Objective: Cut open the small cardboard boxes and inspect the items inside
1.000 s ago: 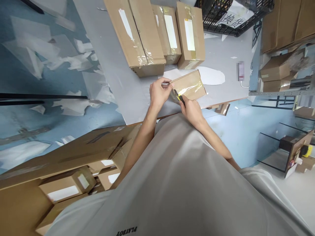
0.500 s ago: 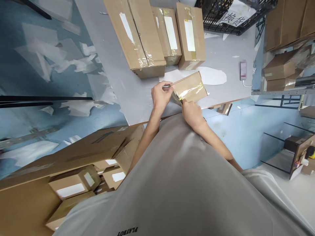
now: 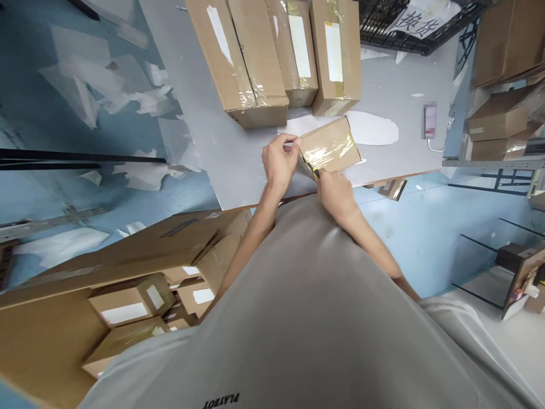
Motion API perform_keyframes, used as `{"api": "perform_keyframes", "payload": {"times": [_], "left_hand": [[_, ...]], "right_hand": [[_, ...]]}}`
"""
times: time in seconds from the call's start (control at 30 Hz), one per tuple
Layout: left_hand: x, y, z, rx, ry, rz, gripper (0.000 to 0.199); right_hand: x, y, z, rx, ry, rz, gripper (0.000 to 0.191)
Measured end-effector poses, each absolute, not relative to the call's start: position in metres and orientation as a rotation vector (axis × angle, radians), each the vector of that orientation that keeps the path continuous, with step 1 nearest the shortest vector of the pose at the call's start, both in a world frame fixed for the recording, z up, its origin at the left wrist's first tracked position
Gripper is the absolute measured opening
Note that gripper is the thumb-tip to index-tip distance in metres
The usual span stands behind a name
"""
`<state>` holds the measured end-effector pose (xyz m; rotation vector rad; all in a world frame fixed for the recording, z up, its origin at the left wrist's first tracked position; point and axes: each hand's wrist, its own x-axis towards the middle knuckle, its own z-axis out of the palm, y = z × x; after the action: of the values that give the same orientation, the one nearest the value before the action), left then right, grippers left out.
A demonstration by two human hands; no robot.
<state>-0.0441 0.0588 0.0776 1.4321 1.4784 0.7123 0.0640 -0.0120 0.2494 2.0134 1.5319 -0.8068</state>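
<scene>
Your left grip (image 3: 280, 162) is pinching the taped box (image 3: 331, 146) at one end, and your right grip (image 3: 336, 192) is wrapped round a yellow cutter (image 3: 315, 171) right by that edge.

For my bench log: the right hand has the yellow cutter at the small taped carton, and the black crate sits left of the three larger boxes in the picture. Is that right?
Not quite: the head view shows the black crate to the right of the three larger boxes. The rest stands: the right hand has the yellow cutter at the small taped carton.
</scene>
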Motion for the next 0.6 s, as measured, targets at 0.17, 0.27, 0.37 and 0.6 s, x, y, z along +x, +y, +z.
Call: {"api": "perform_keyframes", "payload": {"times": [0.17,0.27,0.37,0.6], "left_hand": [[-0.041,0.057,0.079,1.400,1.516,0.712,0.023],[-0.037,0.053,0.079,1.370,1.543,0.715,0.024],[-0.035,0.052,0.077,1.351,1.592,0.724,0.027],[-0.032,0.048,0.079,1.387,1.605,0.750,0.040]], "right_hand": [[0.072,-0.020,0.246,1.937,1.496,-0.835,0.044],[0.080,-0.026,0.243,1.880,1.547,-0.876,0.042],[0.085,-0.029,0.247,1.855,1.600,-0.880,0.044],[0.138,-0.025,0.259,2.080,1.659,-0.834,0.042]]}}
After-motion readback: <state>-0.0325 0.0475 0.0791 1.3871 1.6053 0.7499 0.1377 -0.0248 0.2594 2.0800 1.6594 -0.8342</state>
